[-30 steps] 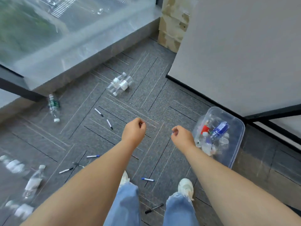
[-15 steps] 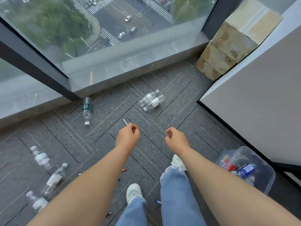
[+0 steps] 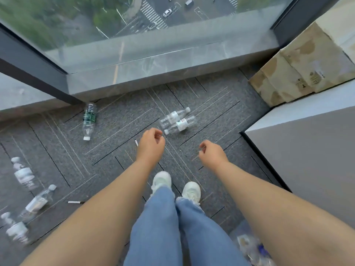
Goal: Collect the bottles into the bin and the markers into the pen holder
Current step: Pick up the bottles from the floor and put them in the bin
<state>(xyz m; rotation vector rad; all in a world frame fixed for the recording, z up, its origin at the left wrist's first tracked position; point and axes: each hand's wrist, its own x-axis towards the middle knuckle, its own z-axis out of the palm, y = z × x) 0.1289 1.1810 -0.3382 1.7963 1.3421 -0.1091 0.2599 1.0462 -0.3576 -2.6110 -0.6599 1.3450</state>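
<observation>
In the head view, both bare arms were seen stretched forward over the grey carpet [image 3: 119,131]. The left hand [image 3: 150,144] was held with its fingers loosely curled and nothing in them. The right hand [image 3: 211,153] was likewise loosely curled and empty.

A pair of clear bottles [image 3: 177,120] lay touching, side by side, just beyond the left hand and near the window sill [image 3: 153,73]. A green-labelled bottle [image 3: 89,120] lay well to the left by the sill, and three more bottles [image 3: 37,202] were scattered, blurred, at the far left. A white marker [image 3: 136,143] lay just beside the left hand, partly hidden by it, and a second marker [image 3: 75,202] lay at the lower left. The bin [image 3: 247,244], with bottles in it, was glimpsed at the lower right, mostly covered by the right forearm. No pen holder could be seen.

The clear pair was judged the likeliest next pickup. Being round and light, one bottle could be sent rolling if its neighbour were nudged. A thin wall might buckle and slip if it were gripped carelessly. The half-hidden marker could be overlooked or trodden on. A turn would be needed to reach the bin, so a bottle might be dropped short of it.
</observation>
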